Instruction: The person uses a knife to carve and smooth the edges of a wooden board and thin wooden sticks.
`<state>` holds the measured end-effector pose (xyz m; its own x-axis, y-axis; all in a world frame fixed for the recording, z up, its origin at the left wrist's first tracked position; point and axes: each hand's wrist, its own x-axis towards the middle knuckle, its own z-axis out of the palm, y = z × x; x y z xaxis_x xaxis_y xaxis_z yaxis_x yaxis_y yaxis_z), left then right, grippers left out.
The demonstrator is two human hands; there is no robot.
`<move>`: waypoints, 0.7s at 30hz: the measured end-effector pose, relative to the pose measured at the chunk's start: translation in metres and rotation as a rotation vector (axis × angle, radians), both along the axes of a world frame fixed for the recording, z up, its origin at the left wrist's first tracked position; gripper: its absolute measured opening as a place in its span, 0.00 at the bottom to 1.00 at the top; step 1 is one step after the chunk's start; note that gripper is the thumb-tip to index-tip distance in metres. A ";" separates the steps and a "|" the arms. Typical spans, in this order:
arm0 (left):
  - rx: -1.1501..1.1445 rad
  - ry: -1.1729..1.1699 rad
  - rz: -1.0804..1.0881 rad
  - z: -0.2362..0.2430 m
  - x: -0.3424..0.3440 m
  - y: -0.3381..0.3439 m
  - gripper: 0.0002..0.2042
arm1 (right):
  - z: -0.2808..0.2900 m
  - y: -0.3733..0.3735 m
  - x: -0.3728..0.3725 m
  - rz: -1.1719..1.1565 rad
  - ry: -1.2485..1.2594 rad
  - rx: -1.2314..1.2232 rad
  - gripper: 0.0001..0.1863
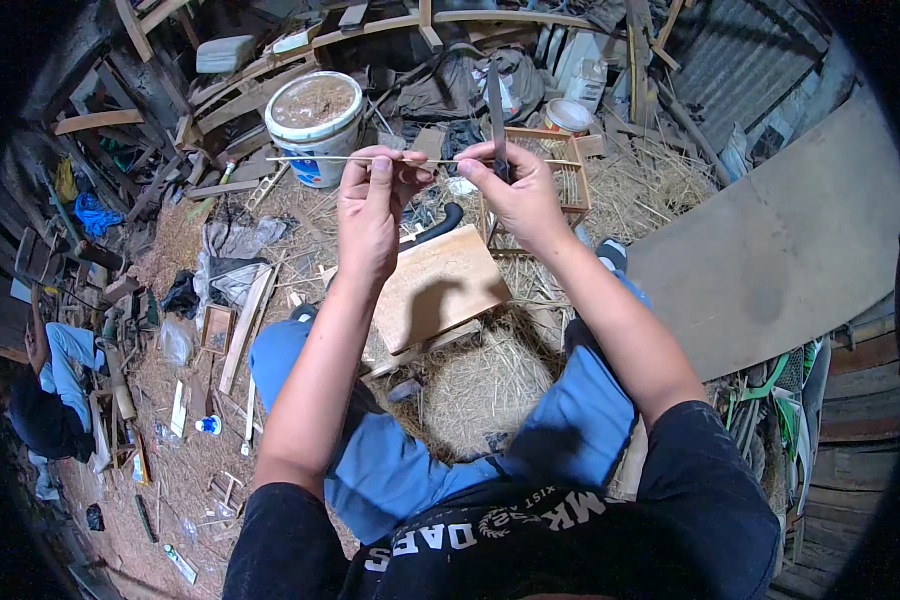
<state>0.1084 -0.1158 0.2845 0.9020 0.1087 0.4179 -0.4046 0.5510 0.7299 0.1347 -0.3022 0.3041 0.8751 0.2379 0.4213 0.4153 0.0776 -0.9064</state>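
My left hand [372, 215] is closed on a thin, pale wooden stick [305, 159], held level at chest height with one end jutting out to the left. Its other part runs toward my right hand [526, 205], whose thumb and fingers meet near it. That same right hand grips a knife [496, 105], its dark blade pointing up and away; the fingers hide the handle. Below both hands, a light wooden board [442, 285] lies between my knees. Behind it rests a black curved handle [442, 224], partly covered by the board.
A white bucket [315, 135] heaped with brown shavings stands beyond my left hand. An open wooden frame [577, 170] sits behind my right hand. At right leans a large flat panel [770, 250]. Straw and wood scraps litter the floor; another person [65, 370] is at far left.
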 end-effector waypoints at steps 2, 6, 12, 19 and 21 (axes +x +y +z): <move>-0.007 0.009 -0.016 0.001 -0.002 0.003 0.09 | 0.003 0.001 -0.003 0.012 -0.021 -0.014 0.05; 0.023 0.021 -0.034 0.000 0.001 0.007 0.10 | 0.001 0.002 -0.002 0.005 -0.066 -0.028 0.06; 0.001 0.092 -0.086 -0.004 0.004 0.009 0.10 | -0.003 0.001 -0.002 0.012 -0.075 -0.040 0.06; -0.009 0.101 -0.126 -0.006 0.005 0.011 0.12 | 0.003 0.001 -0.012 -0.001 -0.058 -0.075 0.06; -0.008 0.108 -0.148 -0.005 0.006 0.010 0.13 | 0.005 -0.001 -0.014 -0.028 -0.015 -0.102 0.06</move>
